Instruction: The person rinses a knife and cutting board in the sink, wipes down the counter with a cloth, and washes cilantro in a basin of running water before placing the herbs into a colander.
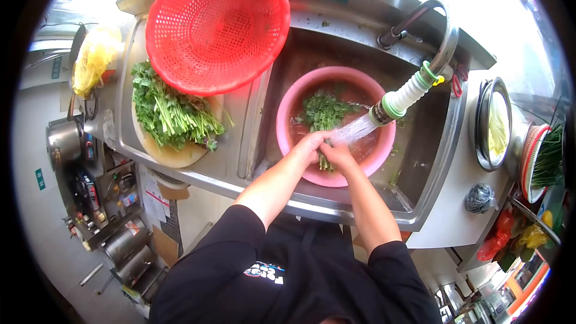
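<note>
Both my hands are over a pink basin (pixel 289 97) of water in the metal sink, closed around the stems of a bunch of leafy greens (pixel 324 111). My left hand (pixel 311 147) grips the stems from the left. Close against it, my right hand (pixel 339 155) holds the same bunch from the right. The leaves point away from me into the water, while the stem ends show below my hands. Water pours from a white and green faucet extension (pixel 405 96) onto the bunch beside my right hand. My fingertips are partly hidden by the stems and spray.
A red colander (pixel 219 24) stands at the back left. Below it, more leafy greens (pixel 174 111) lie on a round board (pixel 171 155). The curved faucet (pixel 447 36) arches over the sink (pixel 420 162). On the right counter are a bowl with cabbage (pixel 497 123) and a dark bagged bundle (pixel 480 198).
</note>
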The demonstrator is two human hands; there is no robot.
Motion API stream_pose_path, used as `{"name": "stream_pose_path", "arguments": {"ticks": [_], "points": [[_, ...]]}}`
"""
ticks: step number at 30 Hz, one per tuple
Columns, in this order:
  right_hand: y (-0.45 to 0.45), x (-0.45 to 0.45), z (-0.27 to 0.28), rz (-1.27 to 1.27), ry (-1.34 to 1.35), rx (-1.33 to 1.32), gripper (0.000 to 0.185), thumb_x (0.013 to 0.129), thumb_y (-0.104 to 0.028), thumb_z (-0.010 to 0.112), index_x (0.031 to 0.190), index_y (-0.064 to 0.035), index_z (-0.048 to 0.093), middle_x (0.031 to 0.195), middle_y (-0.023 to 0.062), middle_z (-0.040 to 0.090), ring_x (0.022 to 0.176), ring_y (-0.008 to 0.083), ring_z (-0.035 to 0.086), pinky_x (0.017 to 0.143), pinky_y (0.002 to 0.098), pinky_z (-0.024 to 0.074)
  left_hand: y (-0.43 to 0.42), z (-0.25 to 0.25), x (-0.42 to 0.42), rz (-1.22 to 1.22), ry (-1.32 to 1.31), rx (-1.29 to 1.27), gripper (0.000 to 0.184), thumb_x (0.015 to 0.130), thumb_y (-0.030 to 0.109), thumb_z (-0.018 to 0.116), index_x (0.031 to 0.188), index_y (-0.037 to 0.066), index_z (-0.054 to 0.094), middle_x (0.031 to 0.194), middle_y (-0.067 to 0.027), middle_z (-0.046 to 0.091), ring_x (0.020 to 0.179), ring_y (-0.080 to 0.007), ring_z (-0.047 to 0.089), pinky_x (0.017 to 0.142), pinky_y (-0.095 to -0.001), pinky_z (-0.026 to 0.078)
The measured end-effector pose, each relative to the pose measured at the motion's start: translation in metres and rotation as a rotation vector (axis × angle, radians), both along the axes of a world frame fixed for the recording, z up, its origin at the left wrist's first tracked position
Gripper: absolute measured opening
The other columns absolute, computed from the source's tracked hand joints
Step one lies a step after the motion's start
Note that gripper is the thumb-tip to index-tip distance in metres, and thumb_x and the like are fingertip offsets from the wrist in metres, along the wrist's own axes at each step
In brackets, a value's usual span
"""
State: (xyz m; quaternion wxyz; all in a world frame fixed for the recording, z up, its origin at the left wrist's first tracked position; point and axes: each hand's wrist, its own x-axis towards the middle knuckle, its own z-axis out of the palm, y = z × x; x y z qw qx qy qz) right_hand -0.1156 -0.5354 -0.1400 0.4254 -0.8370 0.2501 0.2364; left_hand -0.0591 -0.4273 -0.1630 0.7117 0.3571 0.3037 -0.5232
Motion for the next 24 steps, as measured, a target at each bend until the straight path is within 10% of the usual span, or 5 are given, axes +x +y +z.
{"name": "stream_pose_path", "arguments": {"ticks": [2,5,9,13,24], "points": [[-0.006,-0.006,0.006,-0.329,-0.158,0.522,0.033,0.089,-0.026,0.058,0.108,0.0008,0.064,0.1,0.0159,0.068,0.096,0.0247,0.064,0.085,0.0373,0.0497,-0.007,-0.016,0.007,-0.041,0.079,0.078,0.024,0.089,0.014,0.061,0.109,0.0,0.064,0.098,-0.0143,0.069,0.091,-0.0269,0.068,0.078,-0.0422,0.057],[-0.024,-0.007,0.004,-0.435,0.146,0.416,0.027,0.092,-0.022,0.055,0.105,-0.0005,0.065,0.09,0.0068,0.066,0.082,0.0159,0.061,0.072,0.0311,0.0493,-0.018,0.013,0.005,-0.006,0.019,0.172,0.017,0.088,0.01,0.062,0.099,-0.003,0.066,0.082,-0.0133,0.068,0.066,-0.024,0.066,0.055,-0.0388,0.057],[-0.027,-0.024,-0.005,-0.753,-0.115,0.58,0.027,0.097,-0.02,0.049,0.105,0.0004,0.065,0.091,0.0038,0.067,0.081,0.0132,0.06,0.071,0.0304,0.0487,-0.03,0.035,0.002,-0.208,-0.209,0.256,0.01,0.087,0.009,0.062,0.086,-0.001,0.065,0.068,-0.0079,0.062,0.051,-0.018,0.058,0.045,-0.0326,0.049],[-0.033,-0.032,-0.011,-0.701,-0.125,0.517,0.034,0.098,-0.022,0.049,0.116,0.0031,0.063,0.103,0.0071,0.067,0.096,0.0146,0.06,0.087,0.0293,0.0467,-0.013,0.042,0.002,-0.343,-0.202,0.257,0.012,0.088,0.01,0.06,0.079,0.001,0.061,0.062,-0.0067,0.058,0.049,-0.0172,0.057,0.041,-0.0323,0.045],[-0.009,-0.031,0.004,-0.709,-0.18,0.488,0.025,0.101,-0.022,0.051,0.101,0.0,0.063,0.084,0.0015,0.061,0.079,0.0096,0.054,0.071,0.0274,0.0455,0.026,0.115,0.014,-0.363,-0.305,0.327,0.016,0.088,0.017,0.063,0.076,0.007,0.06,0.063,-0.0036,0.057,0.051,-0.0164,0.056,0.039,-0.0352,0.046]]}}
